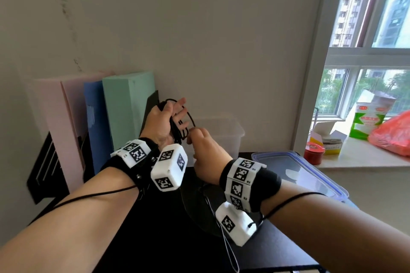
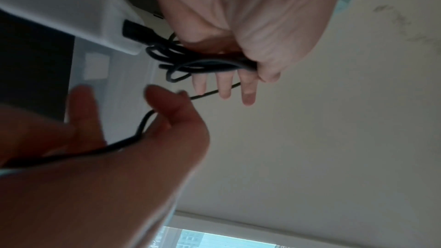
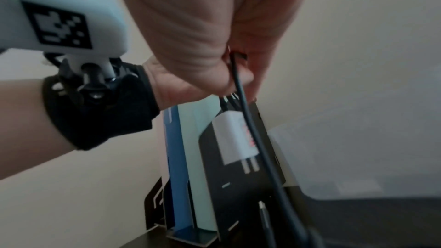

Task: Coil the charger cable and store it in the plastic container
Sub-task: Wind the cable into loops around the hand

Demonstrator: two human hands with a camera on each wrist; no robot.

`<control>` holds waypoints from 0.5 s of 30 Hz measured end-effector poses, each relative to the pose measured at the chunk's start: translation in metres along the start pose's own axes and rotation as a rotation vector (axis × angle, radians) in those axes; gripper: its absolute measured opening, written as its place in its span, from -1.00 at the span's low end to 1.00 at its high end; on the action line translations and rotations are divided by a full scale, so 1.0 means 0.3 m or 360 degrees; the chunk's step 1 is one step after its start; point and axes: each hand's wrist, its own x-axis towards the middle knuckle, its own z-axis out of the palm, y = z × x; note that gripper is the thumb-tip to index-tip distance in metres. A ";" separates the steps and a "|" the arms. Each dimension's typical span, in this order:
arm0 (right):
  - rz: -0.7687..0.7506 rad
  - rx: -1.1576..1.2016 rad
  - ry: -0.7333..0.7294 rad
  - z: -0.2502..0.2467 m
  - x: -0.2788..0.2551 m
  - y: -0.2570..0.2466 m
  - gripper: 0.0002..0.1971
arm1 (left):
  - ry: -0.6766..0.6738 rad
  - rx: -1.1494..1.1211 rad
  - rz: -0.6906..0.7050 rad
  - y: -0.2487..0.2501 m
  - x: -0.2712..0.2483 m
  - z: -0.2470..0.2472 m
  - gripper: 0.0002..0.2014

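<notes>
My left hand (image 1: 172, 115) is raised in front of the wall, fingers (image 2: 224, 86) straight, thumb pressing a bundle of black charger cable (image 1: 179, 134) loops against the palm. The white charger plug (image 3: 235, 139) hangs below that hand, prongs down. Just to the right, my right hand (image 1: 195, 133) pinches a single strand of the cable (image 2: 205, 93) beside the loops. The strand (image 3: 248, 129) runs down from those fingertips, and a metal connector (image 3: 262, 206) hangs low. The clear plastic container (image 1: 224, 135) stands open behind my right hand on the black table (image 1: 155, 239).
The container's blue-rimmed lid (image 1: 299, 173) lies flat at the right. Pink, blue and green boards (image 1: 126, 106) stand in a black bookend (image 1: 44, 162) against the wall at left. A red tin (image 1: 314, 153), a green carton (image 1: 366, 122) and a red bag (image 1: 392, 135) sit on the windowsill.
</notes>
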 end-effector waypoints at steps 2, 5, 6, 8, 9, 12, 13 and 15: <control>0.0066 0.0192 0.0143 0.011 0.003 0.015 -0.49 | 0.0065 -0.0123 0.0025 0.002 0.015 -0.009 -0.78; 0.0201 0.0169 0.0126 0.012 0.021 0.063 -0.38 | 0.0126 -0.0363 0.0003 0.011 0.045 -0.036 -0.75; 0.0226 0.0096 0.0101 0.013 0.028 0.085 -0.37 | 0.0123 -0.0416 -0.0009 0.016 0.046 -0.041 -0.72; 0.0236 -0.0078 0.0051 0.014 0.039 0.117 -0.40 | 0.0077 -0.0509 -0.0037 0.021 0.041 -0.043 -0.71; 0.0226 -0.0148 0.0013 0.015 0.041 0.125 -0.42 | 0.0049 -0.0549 -0.0052 0.021 0.036 -0.041 -0.72; 0.0157 -0.0217 -0.0110 0.014 0.045 0.120 -0.48 | -0.0038 -0.0503 -0.0088 0.004 0.022 -0.033 -0.75; 0.0114 -0.0206 -0.0101 0.007 0.048 0.109 -0.54 | -0.0070 -0.0386 -0.0082 -0.006 0.015 -0.030 -0.76; 0.0002 -0.0170 -0.0044 -0.012 0.056 0.079 -0.68 | -0.0146 -0.0082 -0.0056 -0.034 -0.001 -0.020 -0.81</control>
